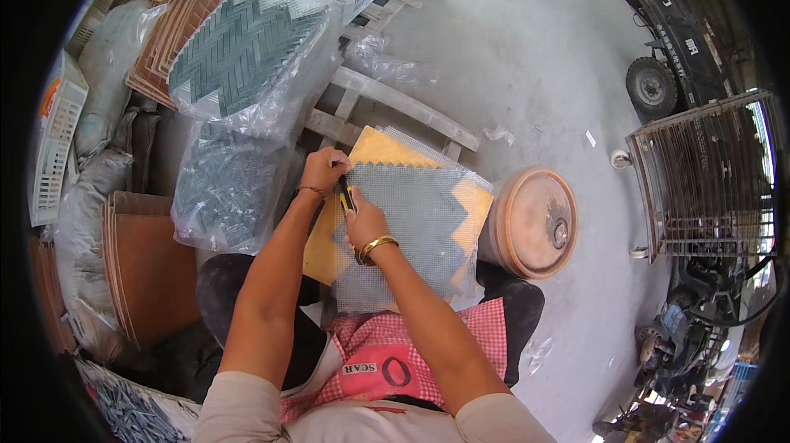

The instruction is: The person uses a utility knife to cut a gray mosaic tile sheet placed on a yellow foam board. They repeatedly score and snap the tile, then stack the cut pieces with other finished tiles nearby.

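Mesh sheet [411,221]: lies over a yellow board [387,151] on the person's lap, zigzag tile edge beneath. Left hand [323,171]: closed, pinching the mesh's upper left corner. Right hand [364,225]: closed around a yellow-black knife [346,194], blade at the mesh's left edge. Bagged herringbone tiles [247,48] stacked left; round tub [535,222] right

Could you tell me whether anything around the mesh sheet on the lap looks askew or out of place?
Mostly the mesh sheet itself: it overhangs the yellow board beneath, its lower edge drooping onto the checked apron. Scraps of clear plastic lie loose on the concrete floor. The left hand and right hand pinch a small cutter.
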The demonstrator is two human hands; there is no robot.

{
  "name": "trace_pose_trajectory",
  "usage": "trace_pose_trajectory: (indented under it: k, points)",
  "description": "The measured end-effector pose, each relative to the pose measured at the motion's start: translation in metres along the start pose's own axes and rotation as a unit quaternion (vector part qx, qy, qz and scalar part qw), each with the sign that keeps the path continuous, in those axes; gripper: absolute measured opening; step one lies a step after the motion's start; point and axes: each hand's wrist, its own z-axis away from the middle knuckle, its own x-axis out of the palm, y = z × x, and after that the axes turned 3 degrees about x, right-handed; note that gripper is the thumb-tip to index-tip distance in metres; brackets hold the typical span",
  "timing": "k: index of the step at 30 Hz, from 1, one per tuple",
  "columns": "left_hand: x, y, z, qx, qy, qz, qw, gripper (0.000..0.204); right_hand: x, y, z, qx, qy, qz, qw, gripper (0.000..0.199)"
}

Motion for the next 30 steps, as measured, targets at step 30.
trace_pose_trajectory:
  k: [30]
  points:
    - [0.188,0.122,0.214,0.115,-0.248,0.097,0.957,0.018,-0.130,0.083,0.158,0.031,0.136,-0.394,0.909,0.049]
